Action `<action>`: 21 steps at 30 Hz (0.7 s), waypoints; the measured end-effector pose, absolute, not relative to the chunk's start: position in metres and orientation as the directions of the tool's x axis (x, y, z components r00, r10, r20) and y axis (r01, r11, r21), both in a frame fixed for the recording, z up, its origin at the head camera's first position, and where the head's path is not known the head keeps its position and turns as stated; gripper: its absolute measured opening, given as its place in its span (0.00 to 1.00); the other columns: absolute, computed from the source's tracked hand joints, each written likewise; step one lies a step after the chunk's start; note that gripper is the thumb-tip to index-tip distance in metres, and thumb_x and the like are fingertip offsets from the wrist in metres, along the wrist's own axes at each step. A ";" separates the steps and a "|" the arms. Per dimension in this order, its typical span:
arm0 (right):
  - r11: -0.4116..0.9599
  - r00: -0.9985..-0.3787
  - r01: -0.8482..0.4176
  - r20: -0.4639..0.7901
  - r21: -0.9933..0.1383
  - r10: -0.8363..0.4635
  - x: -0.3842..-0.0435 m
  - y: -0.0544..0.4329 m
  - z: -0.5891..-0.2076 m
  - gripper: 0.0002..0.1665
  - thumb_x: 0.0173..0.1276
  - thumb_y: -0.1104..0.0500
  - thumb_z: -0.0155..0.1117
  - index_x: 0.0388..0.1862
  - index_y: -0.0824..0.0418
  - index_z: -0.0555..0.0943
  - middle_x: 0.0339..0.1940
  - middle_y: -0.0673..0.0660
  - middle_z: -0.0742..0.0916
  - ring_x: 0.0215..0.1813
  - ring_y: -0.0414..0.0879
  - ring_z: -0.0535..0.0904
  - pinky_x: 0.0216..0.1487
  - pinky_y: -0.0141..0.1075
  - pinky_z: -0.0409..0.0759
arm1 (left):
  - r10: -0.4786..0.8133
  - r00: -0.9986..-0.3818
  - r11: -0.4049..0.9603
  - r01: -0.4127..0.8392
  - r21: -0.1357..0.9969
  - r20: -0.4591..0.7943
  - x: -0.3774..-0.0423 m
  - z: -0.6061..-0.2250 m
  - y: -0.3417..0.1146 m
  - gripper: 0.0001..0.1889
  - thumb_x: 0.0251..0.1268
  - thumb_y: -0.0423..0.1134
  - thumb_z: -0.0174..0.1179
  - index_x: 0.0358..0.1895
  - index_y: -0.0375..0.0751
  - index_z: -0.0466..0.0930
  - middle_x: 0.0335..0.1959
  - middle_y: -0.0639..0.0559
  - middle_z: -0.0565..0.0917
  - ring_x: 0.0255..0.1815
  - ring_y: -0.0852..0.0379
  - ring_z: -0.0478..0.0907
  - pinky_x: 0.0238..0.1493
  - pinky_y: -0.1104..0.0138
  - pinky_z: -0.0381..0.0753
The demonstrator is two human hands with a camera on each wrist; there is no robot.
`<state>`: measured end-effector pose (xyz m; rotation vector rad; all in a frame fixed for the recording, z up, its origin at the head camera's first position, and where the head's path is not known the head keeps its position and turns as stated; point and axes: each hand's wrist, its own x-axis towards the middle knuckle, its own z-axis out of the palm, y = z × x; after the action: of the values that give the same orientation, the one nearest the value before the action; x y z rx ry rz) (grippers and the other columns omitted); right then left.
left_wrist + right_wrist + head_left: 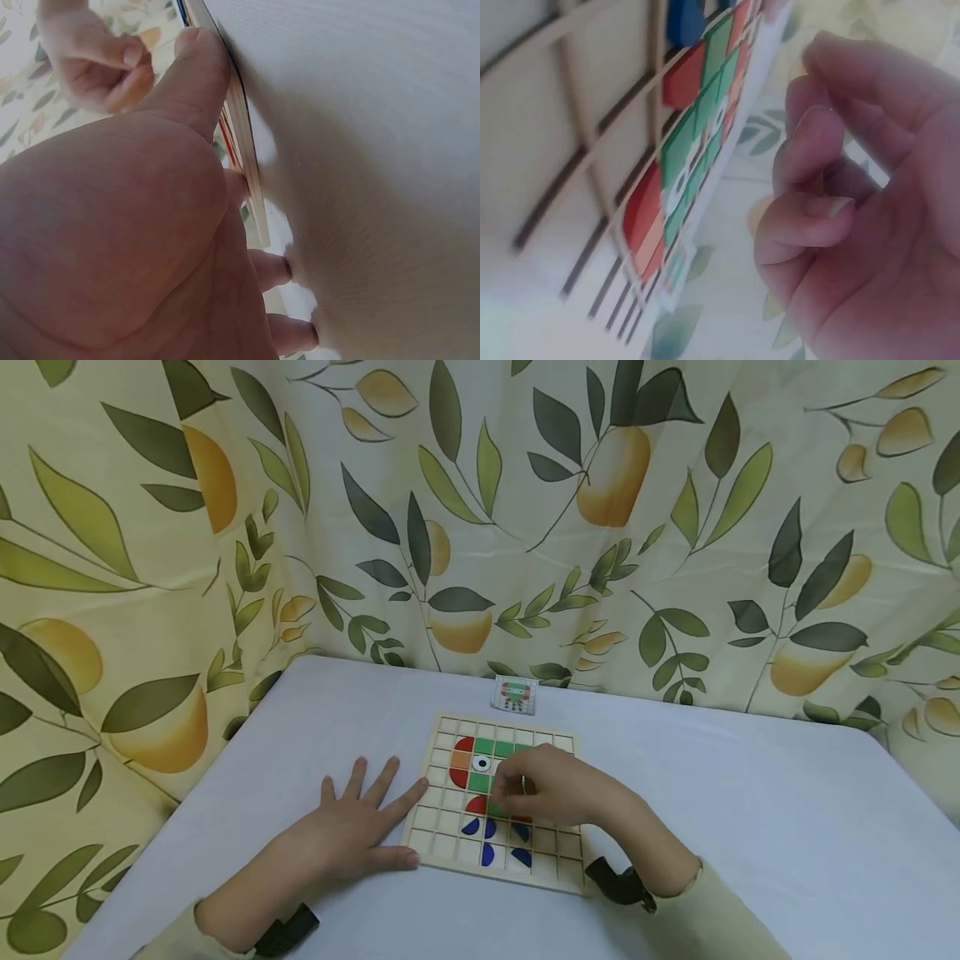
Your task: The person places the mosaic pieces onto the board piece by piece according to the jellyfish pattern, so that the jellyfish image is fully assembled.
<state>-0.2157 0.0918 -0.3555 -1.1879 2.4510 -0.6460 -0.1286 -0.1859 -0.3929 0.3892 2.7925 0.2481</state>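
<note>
A pale wooden grid board (pixel 430 818) lies on the table, with coloured flat pieces in its cells. Red quarter-round pieces (pixel 458 779), green squares (pixel 483 747), a white eye piece (pixel 482 763) and dark blue curved pieces (pixel 488 854) show there. Spread flat at the board's left side, my left hand (pixel 341 835) touches its edge with thumb and index finger. My right hand (pixel 551 783) hovers over the board's right half, fingers curled toward the thumb, hiding several cells. In the right wrist view my right hand (pixel 870 195) shows no piece between its fingertips.
A small pattern card (pixel 514 694) with a coloured picture lies behind the board, near the far table edge. White cloth covers the table (pixel 750 827). A leaf-and-fruit print curtain (pixel 525 568) hangs right behind it.
</note>
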 end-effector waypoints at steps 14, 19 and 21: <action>0.551 -0.548 -0.690 -0.159 -0.469 -0.821 -0.195 0.082 -0.365 0.15 0.70 0.60 0.62 0.48 0.44 0.89 0.30 0.40 0.77 0.30 0.36 0.71 0.31 0.29 0.71 | 0.307 -0.913 0.944 0.257 0.207 -0.267 -0.129 -0.394 -0.186 0.49 0.55 0.76 0.55 0.79 0.65 0.52 0.82 0.39 0.48 0.77 0.22 0.40 0.61 0.21 0.45; 0.558 -0.582 -0.651 -0.134 -0.515 -0.802 -0.199 0.098 -0.357 0.16 0.71 0.61 0.60 0.52 0.45 0.87 0.36 0.42 0.82 0.34 0.38 0.74 0.35 0.32 0.74 | 0.300 -0.912 0.947 0.251 0.201 -0.278 -0.130 -0.397 -0.185 0.50 0.54 0.77 0.54 0.80 0.66 0.52 0.82 0.40 0.47 0.78 0.22 0.40 0.61 0.21 0.43; 0.573 -0.609 -0.635 -0.119 -0.518 -0.784 -0.201 0.110 -0.354 0.15 0.72 0.61 0.60 0.51 0.46 0.86 0.38 0.42 0.83 0.35 0.40 0.75 0.36 0.33 0.75 | 0.296 -0.913 0.949 0.247 0.197 -0.281 -0.130 -0.397 -0.185 0.50 0.54 0.77 0.55 0.80 0.66 0.51 0.82 0.40 0.47 0.78 0.23 0.39 0.61 0.21 0.43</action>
<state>-0.2007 0.1100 -0.3536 -1.1584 2.4720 -0.6187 -0.1301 -0.1847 -0.3973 0.3992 2.7917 0.2252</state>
